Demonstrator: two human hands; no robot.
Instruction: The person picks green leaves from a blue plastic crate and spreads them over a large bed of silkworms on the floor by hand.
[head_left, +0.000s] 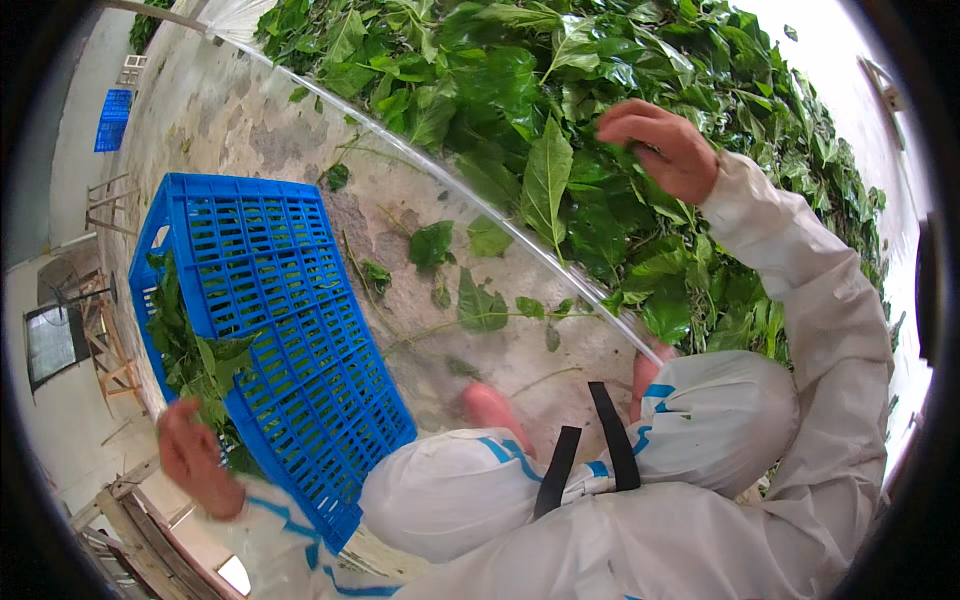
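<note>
My right hand (664, 150) hovers over a broad heap of green leaves (495, 82), its fingers curled, with nothing visible in them. One pale-veined leaf (547, 180) leans across the near edge of the heap, on a light-coloured rail (450, 176). At my left stands a slatted blue plastic crate (277, 262), tilted in this view. More leaves (172, 315) fill it and poke out of its opening. Beside those leaves is my left hand (195, 457), blurred; whether it grips any of them is unclear.
Loose leaves and stems (480, 304) are strewn on the worn concrete floor (285, 142) between crate and rail. Pink boots (495, 412) are below my white-clad knees. Farther left are another blue crate (112, 120), a wooden frame (112, 202) and wooden furniture (139, 532).
</note>
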